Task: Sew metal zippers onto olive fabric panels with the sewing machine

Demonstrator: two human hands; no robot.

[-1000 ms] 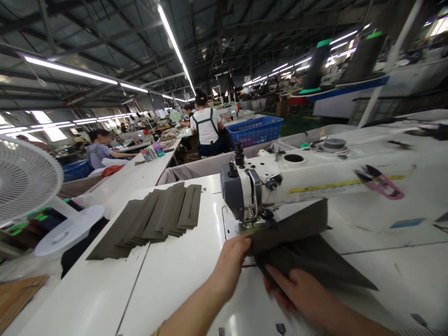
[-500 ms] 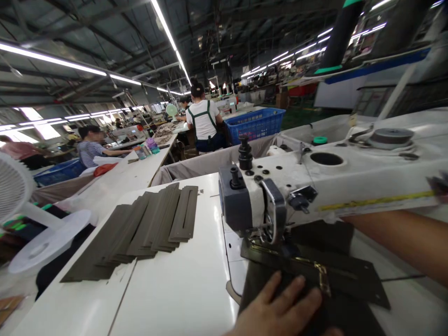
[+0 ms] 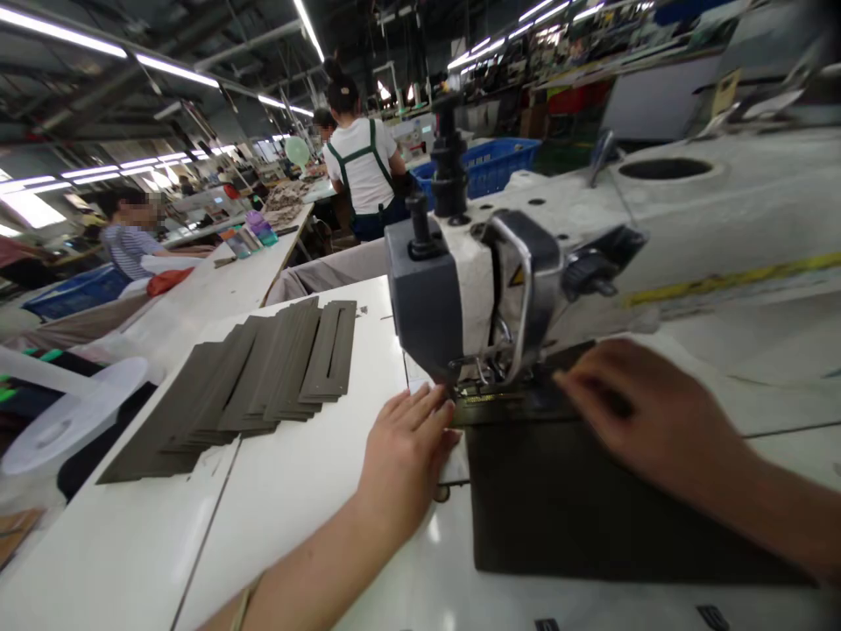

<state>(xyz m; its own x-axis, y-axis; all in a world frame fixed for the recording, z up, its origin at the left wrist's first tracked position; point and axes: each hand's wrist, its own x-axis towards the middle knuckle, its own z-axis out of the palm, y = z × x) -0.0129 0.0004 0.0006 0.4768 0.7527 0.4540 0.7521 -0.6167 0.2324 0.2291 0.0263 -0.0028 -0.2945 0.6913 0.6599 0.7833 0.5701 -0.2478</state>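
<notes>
A dark olive fabric panel (image 3: 578, 508) lies flat on the sewing machine bed, its upper edge under the head of the white and grey sewing machine (image 3: 427, 289). A short length of gold zipper teeth (image 3: 490, 398) shows at that edge, below the presser area. My left hand (image 3: 407, 447) rests left of the needle area, fingers stretched out, fingertips at the left end of the zippered edge. To the right, my right hand (image 3: 644, 412) is over the panel with fingers curled and thumb and forefinger closed near the machine head; what is between them is hidden.
Overlapping olive pieces with slots (image 3: 263, 377) lie on the white table (image 3: 295, 499) to the left. A white fan base (image 3: 79, 412) stands at far left. Ahead, a person in a white shirt (image 3: 368, 166) sits near a blue basket (image 3: 499, 162).
My left hand has moved from the panel to the left of the needle. My right hand has come from the machine's far right to the panel, which has turned; the view is closer.
</notes>
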